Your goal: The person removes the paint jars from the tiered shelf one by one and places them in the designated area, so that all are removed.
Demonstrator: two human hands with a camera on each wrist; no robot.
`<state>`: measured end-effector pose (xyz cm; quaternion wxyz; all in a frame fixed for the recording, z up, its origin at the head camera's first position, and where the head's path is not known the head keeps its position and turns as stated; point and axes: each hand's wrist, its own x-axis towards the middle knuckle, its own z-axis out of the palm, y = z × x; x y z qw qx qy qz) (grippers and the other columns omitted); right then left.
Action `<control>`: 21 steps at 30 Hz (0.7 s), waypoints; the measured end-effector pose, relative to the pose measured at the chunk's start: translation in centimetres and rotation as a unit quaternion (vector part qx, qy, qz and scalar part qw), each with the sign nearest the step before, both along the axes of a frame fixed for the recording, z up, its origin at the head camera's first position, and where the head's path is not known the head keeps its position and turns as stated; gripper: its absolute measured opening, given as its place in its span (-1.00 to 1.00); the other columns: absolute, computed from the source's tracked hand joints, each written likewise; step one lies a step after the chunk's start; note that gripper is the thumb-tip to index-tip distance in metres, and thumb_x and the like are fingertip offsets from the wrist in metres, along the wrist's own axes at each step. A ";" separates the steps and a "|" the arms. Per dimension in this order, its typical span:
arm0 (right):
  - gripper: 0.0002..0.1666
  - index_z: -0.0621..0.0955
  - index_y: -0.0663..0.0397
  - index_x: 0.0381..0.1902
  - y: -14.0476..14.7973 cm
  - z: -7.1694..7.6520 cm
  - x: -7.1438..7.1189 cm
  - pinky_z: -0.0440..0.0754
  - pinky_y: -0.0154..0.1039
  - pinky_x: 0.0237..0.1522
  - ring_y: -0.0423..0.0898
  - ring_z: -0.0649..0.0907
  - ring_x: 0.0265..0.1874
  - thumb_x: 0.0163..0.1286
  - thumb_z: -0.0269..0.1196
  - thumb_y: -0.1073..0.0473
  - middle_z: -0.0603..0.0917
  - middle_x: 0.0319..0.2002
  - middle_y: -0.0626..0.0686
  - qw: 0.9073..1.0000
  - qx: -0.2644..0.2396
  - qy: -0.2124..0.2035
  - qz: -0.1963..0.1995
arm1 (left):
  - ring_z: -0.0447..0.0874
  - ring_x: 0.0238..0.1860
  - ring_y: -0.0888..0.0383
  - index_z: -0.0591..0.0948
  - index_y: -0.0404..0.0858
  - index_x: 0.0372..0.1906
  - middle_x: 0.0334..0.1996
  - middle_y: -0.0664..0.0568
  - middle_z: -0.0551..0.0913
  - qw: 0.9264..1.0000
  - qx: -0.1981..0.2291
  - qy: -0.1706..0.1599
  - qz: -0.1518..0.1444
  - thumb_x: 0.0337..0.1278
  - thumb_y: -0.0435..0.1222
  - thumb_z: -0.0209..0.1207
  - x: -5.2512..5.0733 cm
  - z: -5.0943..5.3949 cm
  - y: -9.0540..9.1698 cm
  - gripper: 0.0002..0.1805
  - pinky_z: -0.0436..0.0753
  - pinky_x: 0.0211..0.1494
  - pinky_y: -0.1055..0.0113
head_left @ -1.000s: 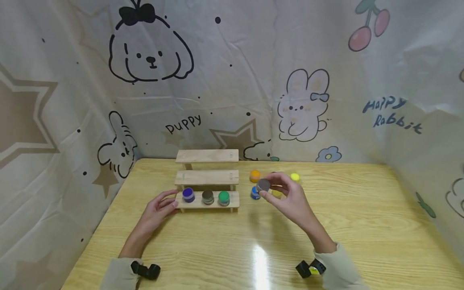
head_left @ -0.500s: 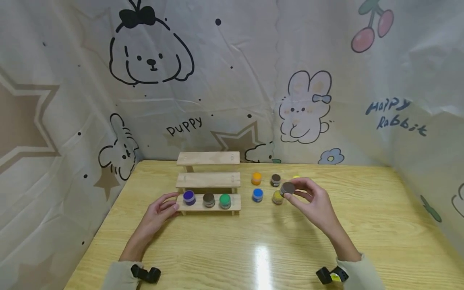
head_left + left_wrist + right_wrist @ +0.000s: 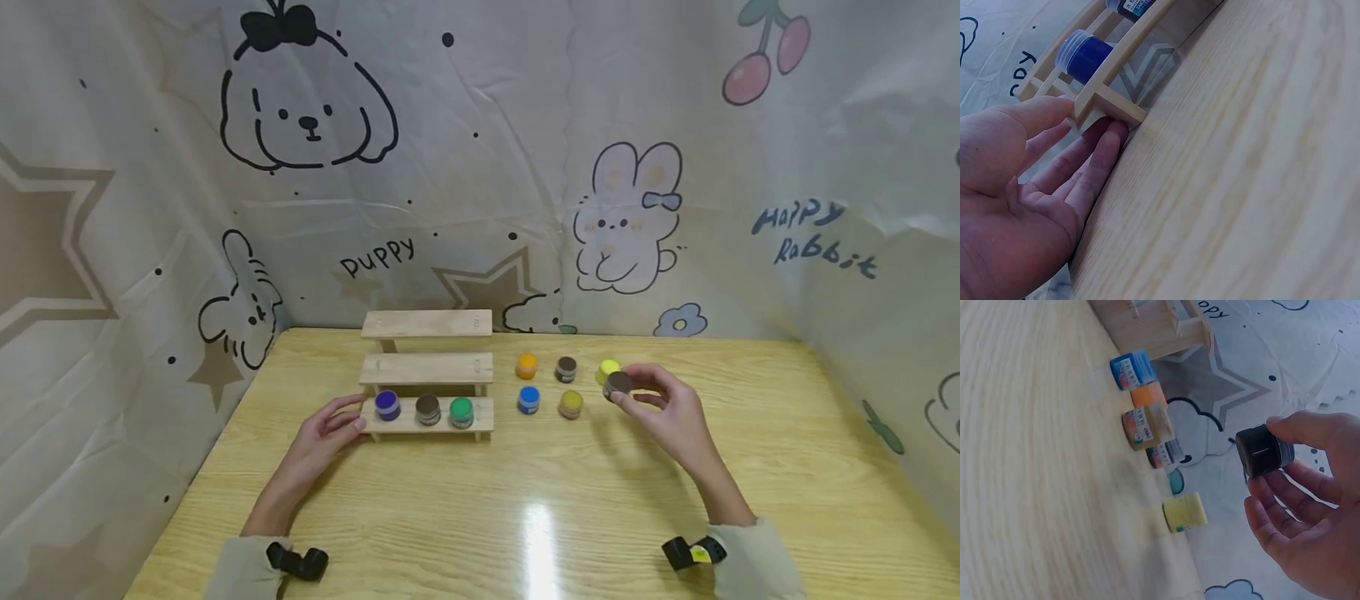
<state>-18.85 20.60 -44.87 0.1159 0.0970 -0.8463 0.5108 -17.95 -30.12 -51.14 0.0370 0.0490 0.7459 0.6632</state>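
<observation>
Your right hand (image 3: 667, 417) grasps a dark jar (image 3: 617, 384), pinching it between the thumb on one side and the fingertips on the other, and the right wrist view shows the jar raised clear of the table (image 3: 450, 500). From your head view, the jar overlaps the near edge of the bright yellow jar (image 3: 608, 367), but the right wrist view leaves a gap between the two. Your left hand (image 3: 318, 442) grips the left end of the wooden rack (image 3: 427, 367) at its bottom step (image 3: 407, 421); in the left wrist view your thumb lies at the board's edge, with your fingers bent in by the support underneath. The rack has three steps rising away from you, and along the lowest one stand, from left to right, a purple jar (image 3: 387, 405), a brown jar (image 3: 427, 408) and a green jar (image 3: 461, 411), all upright and apart. On the table to the right of the rack, an orange jar (image 3: 527, 365), a black-brown jar (image 3: 566, 369) and the yellow one make the far row, while a blue jar (image 3: 528, 399) and a mustard jar (image 3: 571, 404) stand nearer you. Behind everything hangs a pale printed backdrop (image 3: 487, 183).
</observation>
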 end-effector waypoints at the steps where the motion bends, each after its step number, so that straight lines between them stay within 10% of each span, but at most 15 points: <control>1: -0.55 0.62 0.27 0.13 0.1 -0.2 -0.1 0.70 -0.41 0.01 0.00 0.64 0.03 0.36 0.45 0.21 0.70 0.02 0.19 1.000 0.003 -0.005 -0.003 | 0.74 -0.04 0.21 0.37 -0.44 0.44 0.12 -0.32 0.62 1.000 0.000 -0.001 0.000 0.49 -0.35 0.18 0.0 0.0 0.0 -0.45 0.75 0.09 0.27; 21: -0.54 0.61 0.34 0.14 0.8 -4.2 -1.5 0.72 -0.37 0.00 0.22 0.68 0.07 0.35 0.44 0.28 0.66 0.08 0.31 0.996 0.042 -0.080 -0.010 | 0.73 0.00 0.24 0.37 -0.39 0.46 0.18 -0.38 0.58 1.000 -0.003 -0.010 0.004 0.50 -0.32 0.18 -0.1 0.0 0.0 -0.45 0.74 0.11 0.31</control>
